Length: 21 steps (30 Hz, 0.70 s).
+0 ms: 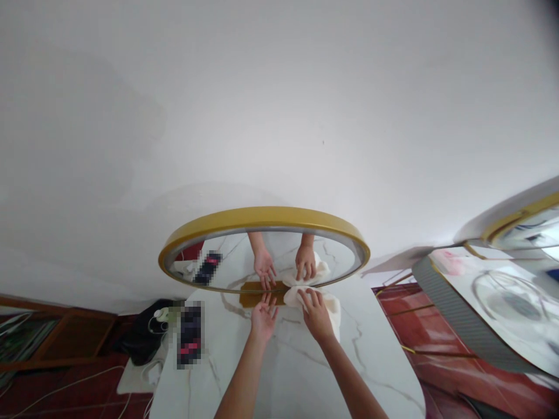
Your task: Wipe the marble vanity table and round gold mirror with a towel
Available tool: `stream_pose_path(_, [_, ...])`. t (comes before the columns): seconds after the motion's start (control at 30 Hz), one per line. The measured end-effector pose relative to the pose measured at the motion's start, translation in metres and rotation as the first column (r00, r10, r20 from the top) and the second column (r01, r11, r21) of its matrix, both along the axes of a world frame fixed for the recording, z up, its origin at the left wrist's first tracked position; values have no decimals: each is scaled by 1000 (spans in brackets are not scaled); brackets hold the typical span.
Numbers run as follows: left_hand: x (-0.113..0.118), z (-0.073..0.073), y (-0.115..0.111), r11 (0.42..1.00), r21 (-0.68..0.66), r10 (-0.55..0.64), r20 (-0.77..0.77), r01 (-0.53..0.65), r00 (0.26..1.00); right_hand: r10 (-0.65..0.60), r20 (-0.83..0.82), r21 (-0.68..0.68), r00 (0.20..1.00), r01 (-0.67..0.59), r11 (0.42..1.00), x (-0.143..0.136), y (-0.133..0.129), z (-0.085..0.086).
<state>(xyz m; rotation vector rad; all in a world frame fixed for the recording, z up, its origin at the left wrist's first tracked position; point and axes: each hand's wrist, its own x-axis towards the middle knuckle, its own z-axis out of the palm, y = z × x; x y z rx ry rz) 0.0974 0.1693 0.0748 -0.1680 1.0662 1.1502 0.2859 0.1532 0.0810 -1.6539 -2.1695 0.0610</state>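
A gold-framed mirror (271, 216) stands upright on a gold base (250, 298) at the back of the white marbled tabletop (297, 378), close to the wall. My left hand (264, 319) is palm up, its fingers spread near the base at the mirror's lower edge. Under the fingers of my right hand (318, 317) lies a white cloth (333, 308), pressed against the table beside the base. Both hands and the cloth also show as reflections in the glass. The cloth's part under my palm is hidden.
A blurred-out dark item (190, 334) lies on the table's left side. On the left are a black bag (146, 337), white cables and a wooden shelf (65, 343). Another table (493, 302) with a second gold-framed mirror (524, 218) stands at the right.
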Motion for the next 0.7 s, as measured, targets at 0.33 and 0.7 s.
stream_pose_path(0.33, [38, 4, -2, 995, 27, -92, -94, 95, 991, -15, -134, 31, 991, 19, 999, 18, -1, 7])
stream_pose_path(0.7, [95, 41, -17, 874, 82, -392, -465, 480, 794, -140, -489, 272, 861, 303, 913, 88, -21, 83])
